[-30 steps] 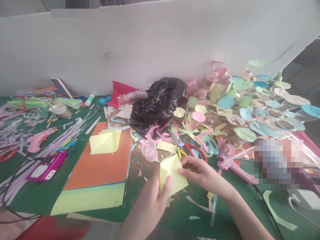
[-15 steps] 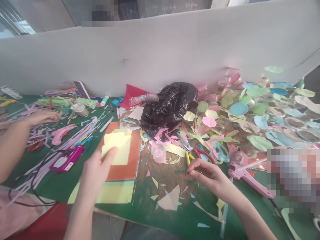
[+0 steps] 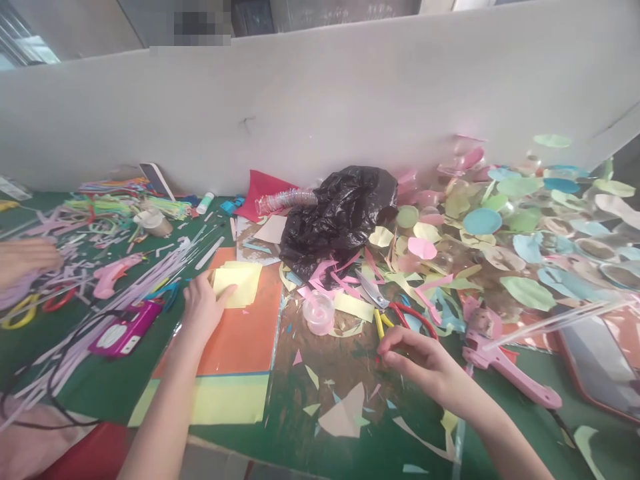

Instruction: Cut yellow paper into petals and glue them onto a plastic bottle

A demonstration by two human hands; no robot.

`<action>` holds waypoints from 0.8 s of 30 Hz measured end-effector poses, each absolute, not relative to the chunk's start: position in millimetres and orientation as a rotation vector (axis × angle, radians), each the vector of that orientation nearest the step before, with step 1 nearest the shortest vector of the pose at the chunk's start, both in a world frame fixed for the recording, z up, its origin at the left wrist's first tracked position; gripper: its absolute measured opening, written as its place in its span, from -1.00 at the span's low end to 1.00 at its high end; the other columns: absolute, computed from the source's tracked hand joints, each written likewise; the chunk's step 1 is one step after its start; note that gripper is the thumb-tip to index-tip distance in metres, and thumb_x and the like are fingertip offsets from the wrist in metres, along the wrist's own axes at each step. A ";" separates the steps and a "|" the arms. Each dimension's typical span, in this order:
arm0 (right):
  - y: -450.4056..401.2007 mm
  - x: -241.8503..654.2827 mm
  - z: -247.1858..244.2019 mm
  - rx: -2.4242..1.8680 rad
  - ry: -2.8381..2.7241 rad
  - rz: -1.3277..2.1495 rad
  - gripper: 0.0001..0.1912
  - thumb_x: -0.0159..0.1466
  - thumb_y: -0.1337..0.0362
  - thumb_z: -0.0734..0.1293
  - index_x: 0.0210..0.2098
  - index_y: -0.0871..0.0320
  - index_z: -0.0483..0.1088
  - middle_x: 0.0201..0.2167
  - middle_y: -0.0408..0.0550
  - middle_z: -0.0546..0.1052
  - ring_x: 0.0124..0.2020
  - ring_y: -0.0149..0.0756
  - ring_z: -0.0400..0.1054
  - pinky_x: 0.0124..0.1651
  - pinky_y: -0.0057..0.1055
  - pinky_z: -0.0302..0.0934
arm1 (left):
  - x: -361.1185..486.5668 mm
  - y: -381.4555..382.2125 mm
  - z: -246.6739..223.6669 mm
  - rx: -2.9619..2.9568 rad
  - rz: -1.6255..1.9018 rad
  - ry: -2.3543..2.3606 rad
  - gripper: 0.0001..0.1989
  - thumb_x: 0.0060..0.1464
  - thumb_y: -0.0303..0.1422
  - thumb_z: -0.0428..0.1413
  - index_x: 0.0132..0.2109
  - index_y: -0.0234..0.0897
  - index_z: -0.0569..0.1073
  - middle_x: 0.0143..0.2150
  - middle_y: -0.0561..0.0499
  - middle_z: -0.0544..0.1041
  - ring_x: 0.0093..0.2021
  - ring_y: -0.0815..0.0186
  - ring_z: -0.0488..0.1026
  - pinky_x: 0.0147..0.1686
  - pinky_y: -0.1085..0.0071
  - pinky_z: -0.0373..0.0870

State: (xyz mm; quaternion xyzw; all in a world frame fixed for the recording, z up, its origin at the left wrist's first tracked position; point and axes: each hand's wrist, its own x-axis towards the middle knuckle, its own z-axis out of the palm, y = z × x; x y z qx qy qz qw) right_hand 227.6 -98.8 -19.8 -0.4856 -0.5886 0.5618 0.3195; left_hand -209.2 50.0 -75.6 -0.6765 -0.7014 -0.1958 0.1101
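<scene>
The person's left hand [image 3: 203, 310] lies open, its fingers spread and their tips resting on the edge of a folded square of pale yellow paper [image 3: 236, 283], touching it without gripping. The paper sits flat on an orange card [image 3: 240, 340], which overlaps a yellow sheet [image 3: 225, 400] on the green table [image 3: 520, 427]. The right hand [image 3: 415, 360] hangs half-curled over scattered paper scraps, with nothing visible in it, its fingertips just beside the yellow handle of a pair of scissors [image 3: 373, 297]. A pink glue gun [image 3: 505, 373] lies to its right. At the far left edge, a co-worker's hand [image 3: 25, 263] rests among pale paper strips [image 3: 55, 227].
</scene>
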 end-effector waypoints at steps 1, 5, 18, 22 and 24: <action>-99.0 227.1 -19.1 -1.283 -1.561 1.480 -0.68 0.35 -0.04 0.26 -0.25 0.08 0.41 -0.30 -0.11 0.45 -0.25 -0.30 0.34 -0.16 -0.41 0.24 | -209.3 49.2 -75.7 -1.987 -0.568 -2.074 -0.43 0.17 -0.11 -0.06 0.16 -0.47 0.21 0.03 -0.42 0.43 0.07 -0.16 0.38 0.05 -0.01 0.27; -99.4 225.8 -18.0 -1.322 -1.601 1.507 -0.67 0.36 -0.05 0.24 -0.22 0.08 0.41 -0.27 -0.08 0.48 -0.21 -0.25 0.37 -0.11 -0.37 0.27 | -205.6 45.1 -72.5 -1.995 -0.452 -2.133 -0.45 0.25 -0.21 -0.17 0.22 -0.57 0.20 0.05 -0.47 0.43 0.12 -0.17 0.35 0.08 0.02 0.25; -97.0 223.8 -23.5 -1.392 -1.701 1.459 -0.64 0.36 -0.08 0.22 -0.20 0.06 0.42 -0.28 -0.10 0.49 -0.25 -0.26 0.38 -0.16 -0.39 0.29 | -200.7 33.8 -57.8 -2.069 -0.593 -2.197 -0.44 0.23 -0.28 -0.18 0.29 -0.49 0.16 0.14 -0.41 0.43 0.15 -0.10 0.37 0.13 0.02 0.26; -96.7 224.6 -28.3 -1.402 -1.680 1.460 -0.61 0.35 -0.11 0.22 -0.20 0.07 0.43 -0.27 -0.09 0.50 -0.24 -0.25 0.40 -0.15 -0.40 0.31 | -196.2 2.2 -32.9 -2.001 -0.552 -2.191 -0.46 0.26 -0.21 -0.18 0.26 -0.48 0.20 0.11 -0.43 0.43 0.15 -0.12 0.37 0.10 -0.01 0.29; -96.9 225.7 -31.3 -1.402 -1.663 1.468 -0.59 0.34 -0.12 0.22 -0.18 0.08 0.44 -0.26 -0.07 0.51 -0.21 -0.23 0.41 -0.13 -0.39 0.32 | -196.2 -21.9 -18.6 -2.039 -0.499 -2.183 -0.47 0.24 -0.15 -0.14 0.21 -0.41 0.26 0.09 -0.37 0.44 0.14 -0.11 0.38 0.09 -0.01 0.30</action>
